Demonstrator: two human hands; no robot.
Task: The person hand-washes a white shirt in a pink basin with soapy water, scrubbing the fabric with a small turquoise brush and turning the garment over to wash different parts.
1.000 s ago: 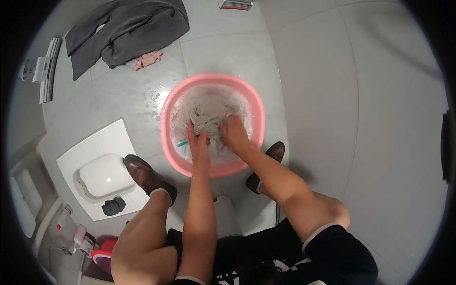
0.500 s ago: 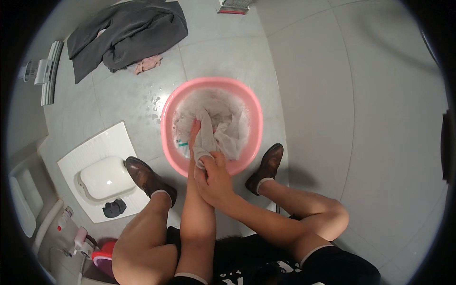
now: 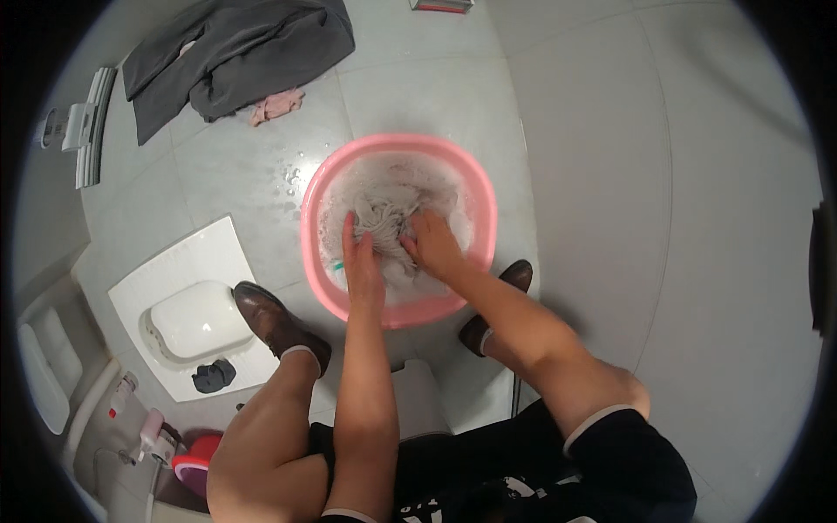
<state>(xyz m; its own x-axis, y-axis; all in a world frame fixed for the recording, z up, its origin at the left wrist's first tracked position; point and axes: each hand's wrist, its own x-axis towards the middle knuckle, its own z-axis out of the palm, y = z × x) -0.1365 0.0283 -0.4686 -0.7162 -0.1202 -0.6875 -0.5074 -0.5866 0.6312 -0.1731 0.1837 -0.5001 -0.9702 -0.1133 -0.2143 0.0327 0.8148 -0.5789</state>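
Observation:
A pink plastic basin (image 3: 486, 218) stands on the floor between my feet, holding sudsy water and a wet whitish-grey cloth garment (image 3: 384, 225) bunched in folds. My left hand (image 3: 363, 268) rests against the near left side of the bunched garment, its fingers stretched and the thumb apart. On the right side of the bundle, my right hand (image 3: 433, 246) has its fingers curled into the fabric, the tips partly hidden in the folds. A small teal patch (image 3: 340, 266) shows at the basin's left, beside my left hand.
Dark grey clothing (image 3: 253, 61) and a pink cloth (image 3: 277, 105) lie on the tiles at the far left. A squat toilet (image 3: 196, 318) with a dark cloth (image 3: 214, 376) on its edge is at left. A squeegee head (image 3: 91, 126) leans by the wall. Brown shoes (image 3: 272, 318) flank the basin.
My right hand has moved off my left forearm and over to the garment's right side. The stretched cloth that lay along my left arm is now gathered in the basin between both hands.

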